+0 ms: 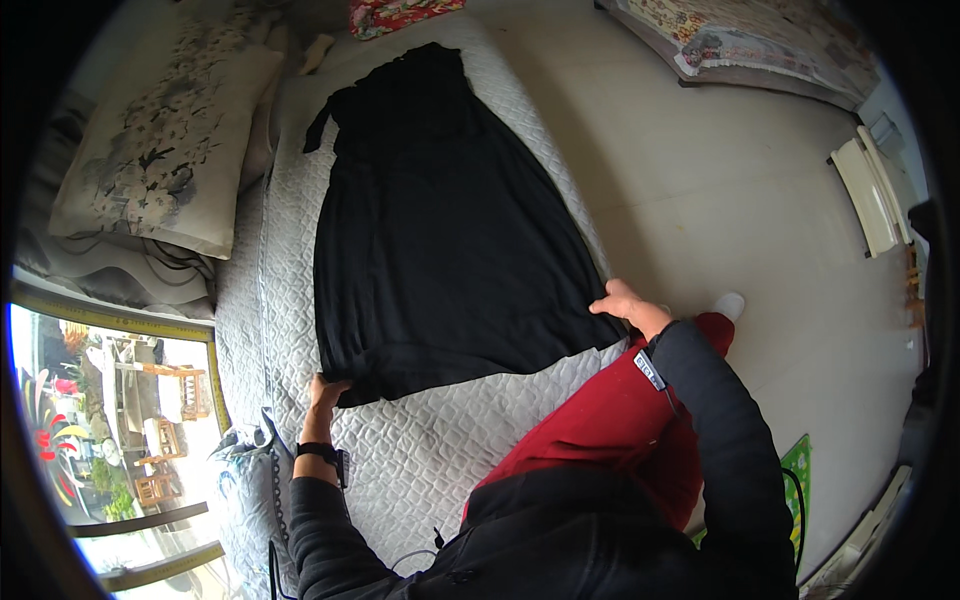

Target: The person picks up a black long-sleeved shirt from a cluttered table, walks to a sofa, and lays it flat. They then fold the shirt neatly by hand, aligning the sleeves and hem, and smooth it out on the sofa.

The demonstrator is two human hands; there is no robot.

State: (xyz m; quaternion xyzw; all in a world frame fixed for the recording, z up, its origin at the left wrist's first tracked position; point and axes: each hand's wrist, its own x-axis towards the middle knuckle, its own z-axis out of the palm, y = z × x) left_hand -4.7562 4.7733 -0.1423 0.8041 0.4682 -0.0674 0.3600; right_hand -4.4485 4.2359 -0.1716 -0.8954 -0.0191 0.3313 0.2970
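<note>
A long black dress (450, 217) lies spread over a pale quilted bed cover (442, 435), its hem towards me and its neck end at the far side. One short sleeve or tie sticks out at its upper left. My left hand (324, 394) grips the hem's left corner, thumb on top of the cloth. At the right edge, close to the hem, my right hand (626, 304) grips the cloth near the bed's side. The fingers of both hands are partly hidden under the fabric.
Floral pillows (161, 150) are stacked along the left. A window (120, 420) opens at lower left, beside a bagged bundle (240, 495). Red floral fabric (397, 16) lies at the far end. Tiled floor (675, 180) runs along the right, with another bed (735, 45) beyond.
</note>
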